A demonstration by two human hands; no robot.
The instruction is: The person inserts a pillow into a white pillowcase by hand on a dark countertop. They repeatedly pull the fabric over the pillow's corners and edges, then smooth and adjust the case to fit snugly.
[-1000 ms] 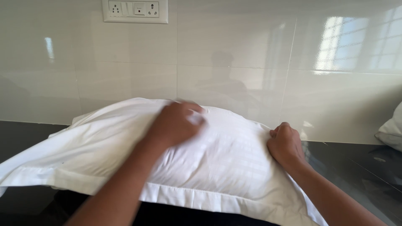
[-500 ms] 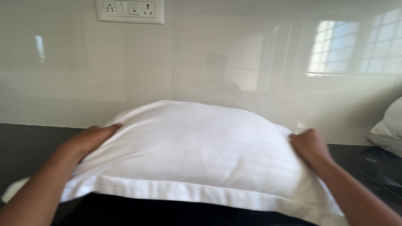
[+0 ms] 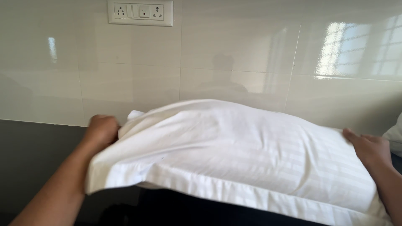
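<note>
Here the left hand (image 3: 100, 130) is clamped on the plump white striped fabric pillow (image 3: 234, 159)'s end above the dark bench (image 3: 29, 150); the right hand (image 3: 370, 150) presses flat, fingers apart.

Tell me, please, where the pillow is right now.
In the head view the pillow lies mid-frame on the dark counter against the tiled wall, between the left hand and right hand.

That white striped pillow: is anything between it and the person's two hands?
Nothing visible. The left hand grips the white striped fabric pillow at its left end, and the right hand rests flat against its right end, above the dark countertop.
</note>
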